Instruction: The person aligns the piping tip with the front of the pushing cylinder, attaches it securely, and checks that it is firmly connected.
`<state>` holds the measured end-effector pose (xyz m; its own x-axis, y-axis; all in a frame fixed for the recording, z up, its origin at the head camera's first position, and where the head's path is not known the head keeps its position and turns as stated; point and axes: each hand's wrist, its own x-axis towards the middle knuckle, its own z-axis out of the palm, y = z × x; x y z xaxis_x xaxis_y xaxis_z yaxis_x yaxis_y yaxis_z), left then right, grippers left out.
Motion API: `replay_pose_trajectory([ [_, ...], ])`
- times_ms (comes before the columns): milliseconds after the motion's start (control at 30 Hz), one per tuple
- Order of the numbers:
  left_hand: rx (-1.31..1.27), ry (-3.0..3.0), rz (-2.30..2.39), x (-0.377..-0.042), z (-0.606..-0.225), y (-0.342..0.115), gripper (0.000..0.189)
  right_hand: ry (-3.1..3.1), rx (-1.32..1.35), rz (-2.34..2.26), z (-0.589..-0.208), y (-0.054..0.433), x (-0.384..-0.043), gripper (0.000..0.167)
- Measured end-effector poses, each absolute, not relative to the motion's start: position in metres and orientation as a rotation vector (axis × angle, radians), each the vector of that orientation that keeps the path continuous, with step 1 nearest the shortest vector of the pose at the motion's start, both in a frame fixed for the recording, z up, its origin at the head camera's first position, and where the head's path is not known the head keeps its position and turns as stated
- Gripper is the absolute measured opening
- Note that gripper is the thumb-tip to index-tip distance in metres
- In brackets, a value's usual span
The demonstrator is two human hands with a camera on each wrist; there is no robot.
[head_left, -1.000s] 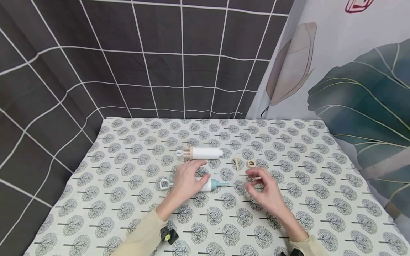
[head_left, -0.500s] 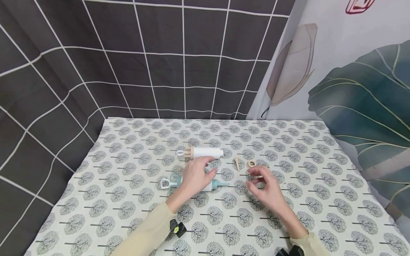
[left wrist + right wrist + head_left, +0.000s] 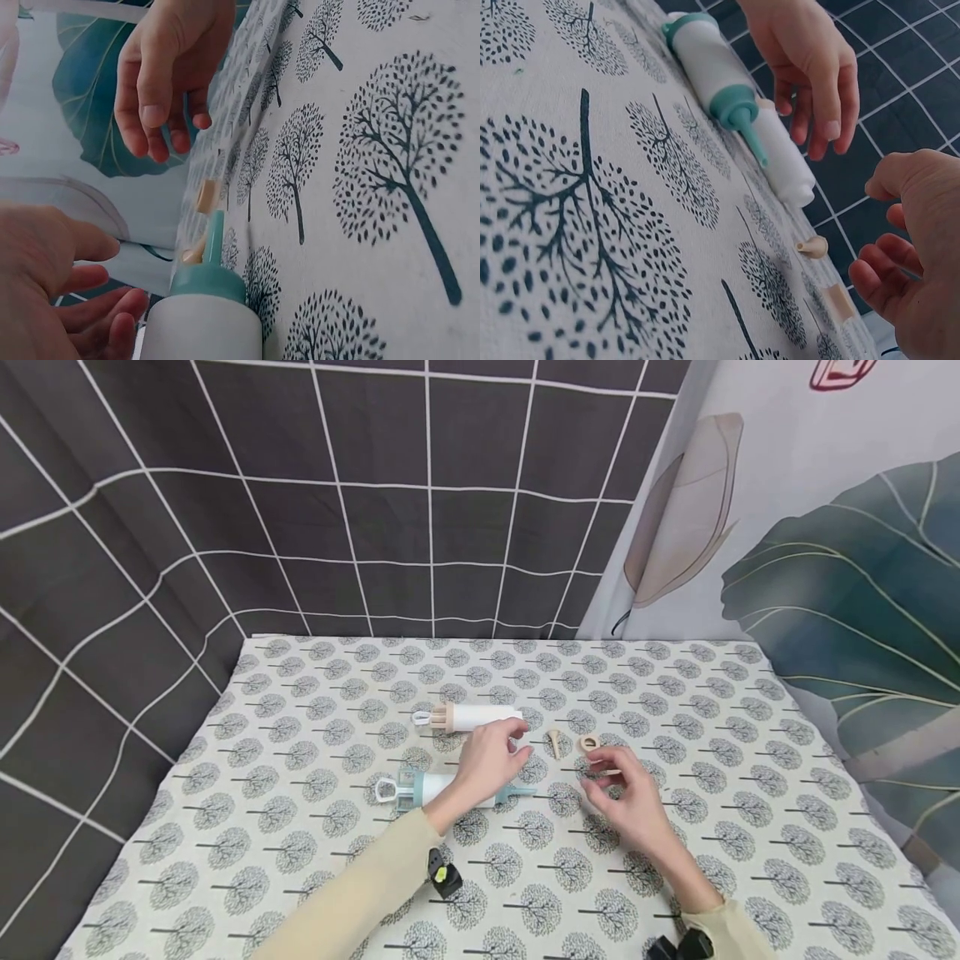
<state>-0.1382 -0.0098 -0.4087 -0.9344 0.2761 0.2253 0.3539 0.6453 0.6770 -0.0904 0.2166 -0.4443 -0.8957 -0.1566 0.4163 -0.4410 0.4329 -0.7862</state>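
Observation:
My left hand (image 3: 487, 764) hovers with loosely bent fingers above a white plunger-type syringe with teal fittings (image 3: 438, 787), hiding part of its barrel. That syringe lies on the table, its teal nozzle (image 3: 214, 240) pointing right and its looped handle left. Behind it lies a second white syringe with beige fittings (image 3: 480, 718), partly overlapped by my left fingertips in the head view. To its right are a loose beige cone-shaped nozzle (image 3: 554, 744) and a beige ring (image 3: 588, 742). My right hand (image 3: 630, 797) is just in front of the ring, fingers relaxed and holding nothing.
A cloth printed with trees (image 3: 300, 852) covers the table. Its far edge meets a dark gridded curtain (image 3: 375, 527), and a pale leaf-patterned curtain (image 3: 847, 610) hangs at the right. Black camera units sit on both wrists.
My left hand has moved right and slightly away from me, from over the teal syringe's middle toward the loose nozzle, uncovering its left end. The right hand has barely shifted.

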Motion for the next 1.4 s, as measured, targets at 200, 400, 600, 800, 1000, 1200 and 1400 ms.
replay_pose_trajectory([
  [200, -0.454, -2.797, -1.233, -0.143, -0.412, 0.000, 0.034, -2.456, 0.450, 1.463, -0.442, 0.219, -0.091, 0.042],
  [400, -0.409, -2.812, -1.181, -0.147, -0.415, 0.009, 0.032, -2.478, 0.405, 1.478, -0.443, 0.222, -0.093, 0.041],
  [600, -0.362, -2.845, -1.179, -0.148, -0.415, 0.017, 0.032, -2.465, 0.355, 1.479, -0.443, 0.224, -0.095, 0.040],
  [800, -0.329, -2.859, -1.176, -0.150, -0.417, 0.024, 0.030, -2.436, 0.336, 1.433, -0.437, 0.221, -0.095, 0.038],
  [1000, -0.358, -2.831, -1.160, -0.155, -0.421, 0.029, 0.027, -2.449, 0.315, 1.413, -0.414, 0.213, -0.087, 0.035],
  [1200, -0.336, -2.824, -1.178, -0.158, -0.425, 0.034, 0.025, -2.464, 0.283, 1.429, -0.442, 0.226, -0.099, 0.039],
  [1400, -0.305, -2.831, -1.173, -0.162, -0.427, 0.040, 0.027, -2.439, 0.306, 1.440, -0.449, 0.230, -0.102, 0.038],
])
